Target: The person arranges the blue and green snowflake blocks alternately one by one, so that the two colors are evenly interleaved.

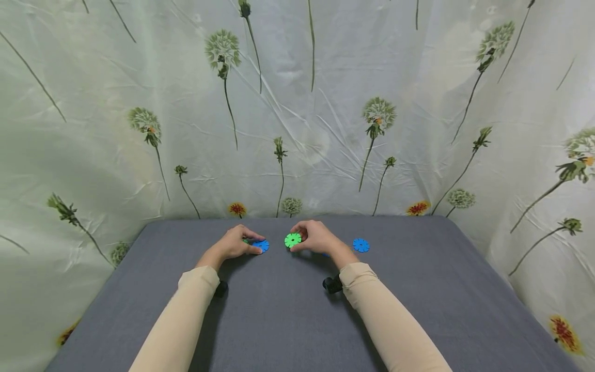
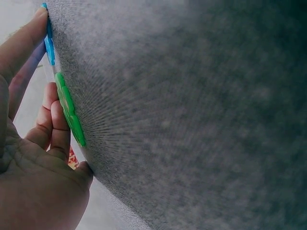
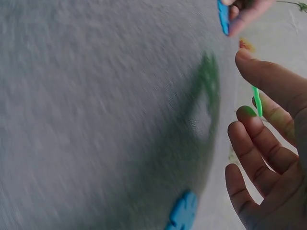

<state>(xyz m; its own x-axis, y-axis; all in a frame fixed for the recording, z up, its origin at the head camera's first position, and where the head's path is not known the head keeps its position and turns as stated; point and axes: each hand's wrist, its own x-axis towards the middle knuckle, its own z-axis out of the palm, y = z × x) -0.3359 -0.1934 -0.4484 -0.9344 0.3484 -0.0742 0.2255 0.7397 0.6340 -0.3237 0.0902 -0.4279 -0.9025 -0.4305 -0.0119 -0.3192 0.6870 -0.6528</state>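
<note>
My left hand [image 1: 232, 243] pinches a blue notched plastic disc [image 1: 261, 246] by its edges, low over the table. Beneath that palm lies a green disc [image 2: 70, 108], mostly hidden in the head view. A bright green notched disc [image 1: 293, 240] is held between the thumb and fingers of my right hand [image 1: 321, 238]. It is raised off the cloth, a short way right of the blue one, and shows edge-on in the right wrist view. Under the right hand, another blue disc [image 3: 183, 212] lies on the table.
One more blue disc [image 1: 361, 245] lies flat to the right of the right wrist. The grey cloth-covered table [image 1: 279, 320] ends at a hanging flower-print curtain [image 1: 316, 129]. Dark wrist-worn devices [image 1: 332, 284] sit under the wrists.
</note>
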